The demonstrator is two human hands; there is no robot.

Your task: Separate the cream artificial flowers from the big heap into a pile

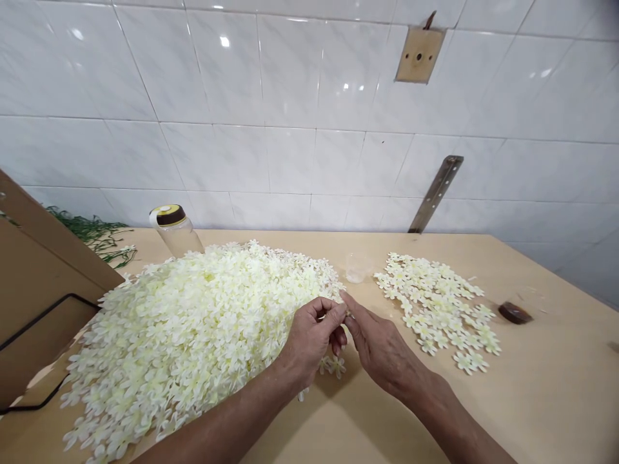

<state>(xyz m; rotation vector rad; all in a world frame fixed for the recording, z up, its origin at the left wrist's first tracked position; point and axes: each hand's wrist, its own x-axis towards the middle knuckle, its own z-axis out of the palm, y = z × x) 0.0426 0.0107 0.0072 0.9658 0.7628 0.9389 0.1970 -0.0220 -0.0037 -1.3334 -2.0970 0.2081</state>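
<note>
My left hand [314,338] and my right hand [382,341] meet above the table, fingertips pinched together around something tiny and pale that I cannot make out. A big heap of pale yellow-white artificial flowers [207,328] lies left of and behind my left hand. A few loose flowers [334,366] rest on the table just under my fingers. Beyond my right hand spreads a thinner patch of the same flowers [440,299]. A small clear plastic cup [356,269] stands between the two groups.
A clear bottle with a brown and yellow lid [175,229] stands behind the heap. Green artificial stems [97,235] lie at the back left, beside a brown board [43,277]. On the right is a clear dish with dark brown liquid [515,313]. A tiled wall [290,158] closes the back.
</note>
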